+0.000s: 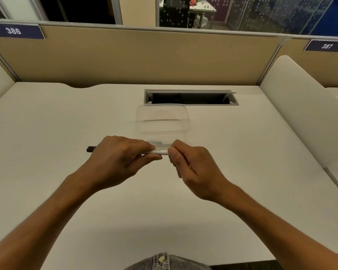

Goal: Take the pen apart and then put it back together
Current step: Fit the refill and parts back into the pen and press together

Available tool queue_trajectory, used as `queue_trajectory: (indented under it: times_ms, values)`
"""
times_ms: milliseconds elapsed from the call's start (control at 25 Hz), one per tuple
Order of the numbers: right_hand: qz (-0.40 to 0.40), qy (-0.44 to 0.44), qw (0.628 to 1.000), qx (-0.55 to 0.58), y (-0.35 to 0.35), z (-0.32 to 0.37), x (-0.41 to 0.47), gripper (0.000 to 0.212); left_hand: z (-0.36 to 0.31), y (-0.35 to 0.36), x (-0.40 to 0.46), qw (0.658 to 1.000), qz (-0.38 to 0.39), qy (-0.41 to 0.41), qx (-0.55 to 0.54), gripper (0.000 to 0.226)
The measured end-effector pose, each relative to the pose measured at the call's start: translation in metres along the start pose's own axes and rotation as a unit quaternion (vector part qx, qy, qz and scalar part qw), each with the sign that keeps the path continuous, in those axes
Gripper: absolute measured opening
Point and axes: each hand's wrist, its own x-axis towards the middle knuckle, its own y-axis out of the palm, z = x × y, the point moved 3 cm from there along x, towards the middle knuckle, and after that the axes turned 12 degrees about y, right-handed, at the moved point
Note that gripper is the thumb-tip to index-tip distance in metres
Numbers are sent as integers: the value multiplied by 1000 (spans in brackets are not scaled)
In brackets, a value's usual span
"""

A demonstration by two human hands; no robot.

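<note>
A white pen [158,152] with a dark clip end lies level above the desk, held between both hands. My left hand [119,158] grips its middle, and the dark end [91,149] sticks out to the left of that hand. My right hand [191,166] pinches the pen's right end between thumb and fingers, hiding the tip. Only a short printed stretch of the white barrel shows between the two hands.
A clear plastic container [162,121] sits on the white desk [66,123] just beyond the hands. Behind it is an open cable slot [190,97]. A tan partition [137,55] closes the far edge, and a white divider [297,106] stands at the right.
</note>
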Motion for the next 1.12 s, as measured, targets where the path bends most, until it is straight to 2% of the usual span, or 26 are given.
queue_trajectory:
  times_ms: [80,120,240,400,560,640,720,800,840,920,1000,1080,1120]
  values:
    - [-74,-96,983,-138,-3,7,-2,27,2,1,-1,998,-3,-34,-49,45]
    - [-88,-127,975,-163,-5,9,-2,28,3,2,-2,996,-4,-48,-72,45]
    - [-115,-181,962,-170,-5,9,-2,38,4,2,-5,991,-6,-68,-116,43]
    - [-102,-191,964,-151,-4,7,0,42,3,1,-5,984,-15,-75,-164,37]
    - [-42,-118,989,-72,-2,5,2,33,-1,-1,-3,993,-21,-48,-106,36]
    - [20,-21,999,45,1,-2,4,33,-3,-3,-2,1000,-11,-12,-25,35]
    - [116,106,965,211,4,-7,7,41,-4,-2,-1,998,19,22,60,35]
    - [163,165,934,272,6,-10,8,45,-5,1,-1,995,38,33,91,37]
    - [157,167,937,264,6,-10,7,45,-4,2,0,996,37,25,83,38]
    - [101,130,966,199,6,-11,6,41,-2,2,2,999,26,-6,47,39]
    - [9,38,998,53,2,-8,4,36,1,4,4,999,23,-40,5,39]
    - [-79,-62,990,-99,-1,-4,1,29,4,5,4,997,26,-66,-43,41]
    - [-106,-98,980,-138,-3,-2,0,29,5,6,4,995,26,-75,-68,43]
